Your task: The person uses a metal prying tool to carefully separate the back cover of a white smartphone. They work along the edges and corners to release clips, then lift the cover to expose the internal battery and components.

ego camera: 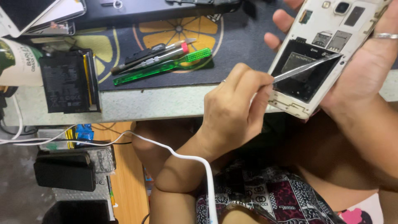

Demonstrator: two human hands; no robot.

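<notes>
We see the workbench (166, 105) running across the top, a dark printed mat (232, 49) lying on it. At its right edge the right hand (365, 70), a ring on one finger, is wrapped around a white phone (319, 54) with its back cover off, held tilted above the bench edge. The left hand (232, 112) is closed in a pinch on a thin metal pry tool (306, 68), whose tip lies inside the phone's dark battery bay. Well to the left sits a stack of black batteries (68, 81); between them lie a green-handled screwdriver (161, 66) and other small tools. A white cable (174, 155) crosses the left forearm.
</notes>
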